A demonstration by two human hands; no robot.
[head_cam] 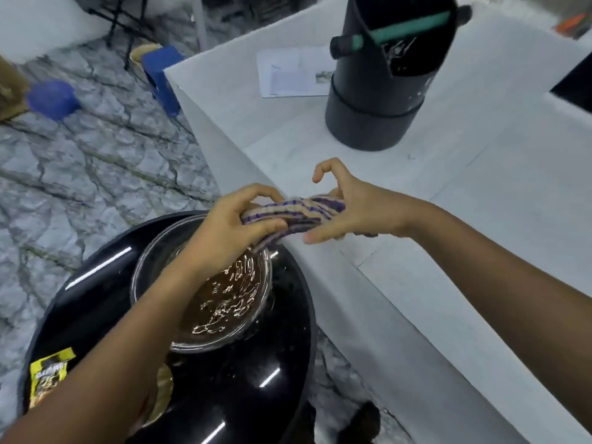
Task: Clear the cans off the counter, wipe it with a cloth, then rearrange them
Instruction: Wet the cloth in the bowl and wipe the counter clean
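A purple and beige striped cloth [290, 211] is twisted into a roll between both my hands, just over the left edge of the white counter [448, 193]. My left hand [230, 225] grips its left end above a glass bowl [208, 302] of rippling water. My right hand [349, 209] holds the right end, thumb and forefinger raised. No cans are in view.
The bowl sits on a round black glossy table [256, 379], beside a yellow sachet [48, 373]. A tall black bin [384, 81] with a green bar stands on the counter by a paper sheet [288, 75]. A blue stool [161, 78] and a blue tub [53, 99] are on the marble floor.
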